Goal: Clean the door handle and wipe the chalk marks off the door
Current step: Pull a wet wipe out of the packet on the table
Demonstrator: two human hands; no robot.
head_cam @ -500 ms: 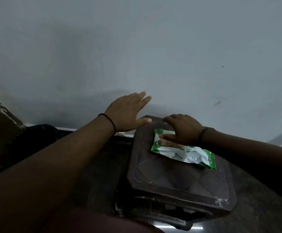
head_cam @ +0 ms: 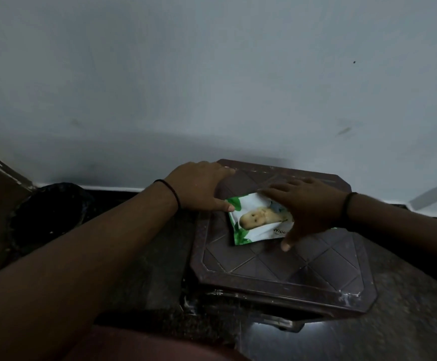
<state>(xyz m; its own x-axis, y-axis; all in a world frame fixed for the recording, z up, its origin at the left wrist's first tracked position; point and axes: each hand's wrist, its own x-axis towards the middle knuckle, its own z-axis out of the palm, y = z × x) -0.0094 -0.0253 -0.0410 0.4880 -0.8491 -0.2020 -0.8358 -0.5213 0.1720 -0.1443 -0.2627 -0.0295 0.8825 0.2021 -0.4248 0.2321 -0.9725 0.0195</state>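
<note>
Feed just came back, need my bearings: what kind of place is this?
Probably a dim room in a home: a brown plastic stool on a dark speckled floor by a plain pale wall, a wipes pack on top.

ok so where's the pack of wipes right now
In the head view, the wipes pack lies on the dark stool by the wall, right of centre, between the left hand and the right hand, which covers its right end.

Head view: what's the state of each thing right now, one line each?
Wipes pack: lying flat on the stool, printed face up.
Stool: upright on the floor.
Left hand: fingers straight, thumb at the pack's corner.
Right hand: spread flat over the pack.
</note>
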